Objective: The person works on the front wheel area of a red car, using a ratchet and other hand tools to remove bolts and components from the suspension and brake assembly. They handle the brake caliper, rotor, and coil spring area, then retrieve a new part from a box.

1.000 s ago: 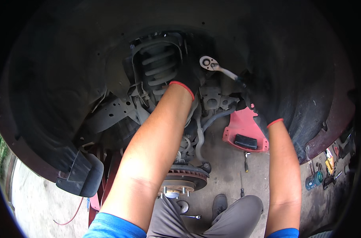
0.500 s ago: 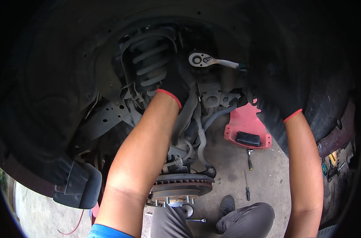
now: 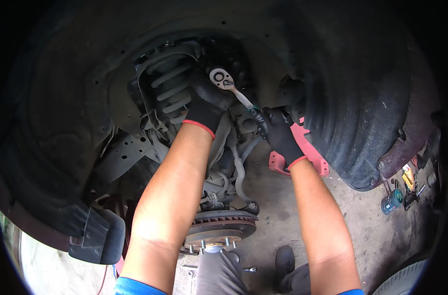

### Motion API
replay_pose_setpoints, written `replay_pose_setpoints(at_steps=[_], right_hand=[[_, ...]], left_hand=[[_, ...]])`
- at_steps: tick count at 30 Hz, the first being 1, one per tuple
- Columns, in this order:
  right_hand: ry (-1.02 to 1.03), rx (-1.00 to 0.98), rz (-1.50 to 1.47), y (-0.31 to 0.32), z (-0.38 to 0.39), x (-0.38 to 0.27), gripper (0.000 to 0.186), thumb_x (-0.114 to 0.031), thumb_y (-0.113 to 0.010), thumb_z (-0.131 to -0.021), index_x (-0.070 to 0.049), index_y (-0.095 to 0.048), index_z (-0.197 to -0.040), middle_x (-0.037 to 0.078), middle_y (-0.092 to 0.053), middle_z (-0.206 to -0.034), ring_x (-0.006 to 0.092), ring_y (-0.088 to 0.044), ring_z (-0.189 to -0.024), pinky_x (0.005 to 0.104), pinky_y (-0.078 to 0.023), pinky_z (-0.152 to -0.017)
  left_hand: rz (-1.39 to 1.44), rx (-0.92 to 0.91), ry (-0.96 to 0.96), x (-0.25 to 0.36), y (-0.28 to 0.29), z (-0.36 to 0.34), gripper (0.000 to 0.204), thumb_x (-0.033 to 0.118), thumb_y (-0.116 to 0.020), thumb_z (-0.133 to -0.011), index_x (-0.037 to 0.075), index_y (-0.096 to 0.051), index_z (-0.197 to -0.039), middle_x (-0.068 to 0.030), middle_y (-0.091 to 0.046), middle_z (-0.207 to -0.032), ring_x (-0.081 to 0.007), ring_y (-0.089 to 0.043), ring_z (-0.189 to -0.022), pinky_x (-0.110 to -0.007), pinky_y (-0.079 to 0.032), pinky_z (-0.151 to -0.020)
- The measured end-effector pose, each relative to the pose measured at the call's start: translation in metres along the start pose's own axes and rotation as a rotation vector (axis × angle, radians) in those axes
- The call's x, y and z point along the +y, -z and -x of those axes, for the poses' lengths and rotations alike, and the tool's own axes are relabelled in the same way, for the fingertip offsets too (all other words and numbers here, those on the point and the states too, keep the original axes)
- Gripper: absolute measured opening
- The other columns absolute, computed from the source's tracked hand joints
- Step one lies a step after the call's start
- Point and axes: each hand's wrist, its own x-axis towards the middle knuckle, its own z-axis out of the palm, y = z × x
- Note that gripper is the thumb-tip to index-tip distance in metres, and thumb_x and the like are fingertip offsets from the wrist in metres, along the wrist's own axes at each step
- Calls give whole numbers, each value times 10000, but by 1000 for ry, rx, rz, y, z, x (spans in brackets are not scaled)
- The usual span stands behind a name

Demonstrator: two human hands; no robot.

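In my right hand (image 3: 279,132), gloved in black with a red cuff, is the handle of a ratchet wrench (image 3: 236,92). Its round silver head lies up and to the left, over the dark gap beside the coil spring (image 3: 170,88). My left hand (image 3: 208,101), in a matching glove, reaches in between the spring and the ratchet head; its fingers are lost in the shadow. What the ratchet's head sits on is hidden. Below my left forearm is the brake disc (image 3: 221,226) with studs sticking out of its hub.
The black wheel arch liner (image 3: 366,113) curves around on the right. A pink metal stand (image 3: 305,147) is behind my right wrist. On the floor at the far right lie a teal can (image 3: 392,201) and several tools. A tyre (image 3: 406,280) shows at the lower right edge.
My right hand has come left and nearer, out of the dark. The ratchet's handle has swung from pointing right to slanting down toward me. My left hand stays by the spring.
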Motion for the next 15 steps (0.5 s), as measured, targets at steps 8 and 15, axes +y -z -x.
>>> replay_pose_setpoints(at_steps=[8, 15], right_hand=[[114, -58, 104, 0, 2, 5, 573, -532, -582, -1005, -45, -594, -1308, 246, -681, -1165, 397, -649, -1118, 469, -490, -928], [236, -15, -112, -3, 13, -10, 482, -486, -674, -973, -9, -625, -924, 183, -647, -801, 355, -611, -749, 455, -453, -734]], left_hand=[[-16, 463, 30, 7, -30, 5, 221, 259, -480, -930, 154, -508, -737, -18, -505, -672, -179, -476, -535, -318, -382, -483], [-77, 272, 155, 17, -32, 12, 332, 254, -500, -961, 188, -437, -641, -2, -412, -583, -155, -409, -508, -307, -349, -519]])
